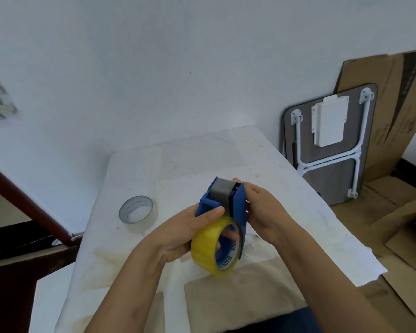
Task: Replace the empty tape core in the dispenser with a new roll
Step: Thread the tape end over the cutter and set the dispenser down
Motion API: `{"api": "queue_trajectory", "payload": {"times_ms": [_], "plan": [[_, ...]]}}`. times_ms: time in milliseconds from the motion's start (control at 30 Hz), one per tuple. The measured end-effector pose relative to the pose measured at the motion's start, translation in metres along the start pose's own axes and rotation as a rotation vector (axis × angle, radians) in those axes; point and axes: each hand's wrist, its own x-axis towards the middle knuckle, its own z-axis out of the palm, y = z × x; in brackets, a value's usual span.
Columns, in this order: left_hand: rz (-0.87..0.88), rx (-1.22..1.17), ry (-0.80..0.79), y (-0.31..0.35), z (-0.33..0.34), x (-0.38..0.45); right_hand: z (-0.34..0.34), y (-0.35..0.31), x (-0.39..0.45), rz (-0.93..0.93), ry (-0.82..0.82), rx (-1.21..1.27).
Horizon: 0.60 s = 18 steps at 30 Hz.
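I hold a blue tape dispenser [239,207] with a grey roller and a serrated blade above the white table [202,159]. A yellow tape roll [205,246] with a blue printed core sits at the dispenser's lower end, between its side plates. My left hand [190,227] grips the roll and the dispenser's left side, its thumb on the blue frame and fingers through the core. My right hand [259,210] clasps the dispenser's right plate. The empty grey tape core [136,210] stands on the table to the left, apart from both hands.
A folded grey table with white legs [329,145] leans against the wall at the right, with flattened cardboard [399,121] behind and under it. A dark wooden rail [27,198] runs at the left. Brown paper [238,284] lies on the near table edge.
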Motion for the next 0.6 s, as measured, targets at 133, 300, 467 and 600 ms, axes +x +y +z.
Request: {"api": "queue_trajectory", "payload": {"times_ms": [133,300,467,600], "plan": [[-0.008,0.014,-0.023,0.004,-0.003,0.002,-0.005,0.0,0.003,0.056,-0.048,-0.026],[0.037,0.0,-0.097,0.014,0.0,0.001,-0.01,-0.001,-0.003,0.22,-0.302,0.109],[0.047,-0.028,-0.121,0.028,0.004,0.011,-0.005,-0.006,-0.013,0.263,-0.45,0.298],[0.032,-0.025,-0.114,0.034,-0.002,0.017,-0.013,-0.015,-0.011,0.276,-0.476,0.214]]}}
